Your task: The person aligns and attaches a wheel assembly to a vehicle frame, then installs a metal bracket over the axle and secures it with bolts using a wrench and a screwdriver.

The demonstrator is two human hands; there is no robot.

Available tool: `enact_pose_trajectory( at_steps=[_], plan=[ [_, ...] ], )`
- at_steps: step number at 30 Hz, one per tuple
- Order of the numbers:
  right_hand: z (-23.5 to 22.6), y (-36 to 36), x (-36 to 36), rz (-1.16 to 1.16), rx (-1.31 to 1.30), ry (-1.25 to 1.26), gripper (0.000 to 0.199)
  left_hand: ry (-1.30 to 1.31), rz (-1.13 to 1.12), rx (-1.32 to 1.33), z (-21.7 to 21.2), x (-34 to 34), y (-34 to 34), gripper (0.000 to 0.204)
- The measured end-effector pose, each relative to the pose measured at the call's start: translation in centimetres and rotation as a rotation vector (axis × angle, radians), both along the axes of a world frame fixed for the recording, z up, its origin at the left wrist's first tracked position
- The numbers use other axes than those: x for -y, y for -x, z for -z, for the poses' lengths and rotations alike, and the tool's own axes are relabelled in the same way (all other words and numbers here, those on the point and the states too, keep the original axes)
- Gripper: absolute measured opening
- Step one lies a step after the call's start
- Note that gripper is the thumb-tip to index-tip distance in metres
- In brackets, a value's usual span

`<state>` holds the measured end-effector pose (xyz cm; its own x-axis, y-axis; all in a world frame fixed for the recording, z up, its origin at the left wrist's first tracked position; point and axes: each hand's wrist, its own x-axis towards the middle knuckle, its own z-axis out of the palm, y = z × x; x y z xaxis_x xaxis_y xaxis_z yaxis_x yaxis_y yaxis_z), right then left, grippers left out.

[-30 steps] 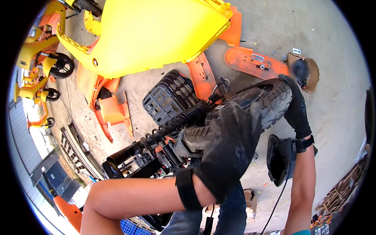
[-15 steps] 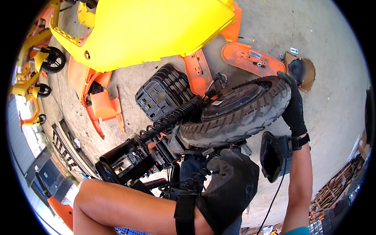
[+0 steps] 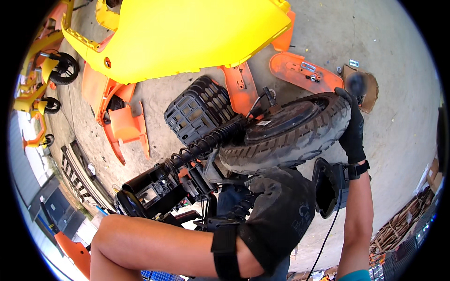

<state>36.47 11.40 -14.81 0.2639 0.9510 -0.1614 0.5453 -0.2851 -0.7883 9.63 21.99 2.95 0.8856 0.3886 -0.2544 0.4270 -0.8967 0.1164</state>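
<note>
A dirt-scuffed scooter wheel point(image 3: 300, 140) with a knobbly black tyre lies tilted at the end of a dark scooter frame point(image 3: 159, 196). My right hand point(image 3: 354, 133), in a black glove, wraps round the tyre's right edge. Below the wheel, my gloved left hand point(image 3: 283, 206) is curled close against the tyre's underside; its fingertips and whatever they hold are hidden. A black coil-spring shock absorber point(image 3: 201, 145) runs along the wheel's left side. Above the hub, a short metal axle end point(image 3: 269, 96) with a cable sticks up.
A large yellow body panel point(image 3: 187, 37) fills the top. Orange panels point(image 3: 300, 72) and a black plastic crate point(image 3: 199, 110) lie on the concrete. A black hollow housing point(image 3: 328, 187) with a cable is near my right wrist. Torn cardboard point(image 3: 370, 91) lies far right; yellow scooters point(image 3: 49, 70) stand left.
My left hand has moved up and slightly right, closer against the tyre. My right hand keeps its hold on the wheel. The view has shifted slightly.
</note>
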Motion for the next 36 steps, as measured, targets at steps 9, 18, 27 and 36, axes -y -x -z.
enact_pose_trajectory(
  at_steps=[9, 18, 27, 36],
  plan=[
    [0.3, -0.1, 0.1, -0.036, 0.130, -0.083, 0.055, 0.049, -0.285, 0.055, -1.8, -6.3, 2.0, 0.023],
    [0.9, -0.4, 0.6, -0.007, 0.077, -0.098, 0.058, 0.126, -0.528, 0.064, -2.9, -11.3, 4.0, 0.027],
    [3.2, -1.6, 1.5, -0.055, 0.121, -0.133, 0.066, 0.189, -0.789, 0.464, -4.1, -10.9, 1.2, 0.064],
    [2.2, -1.1, 1.2, -0.057, 0.101, -0.158, 0.065, 0.359, -0.736, 0.800, -4.9, -11.3, 11.4, 0.056]
  ],
)
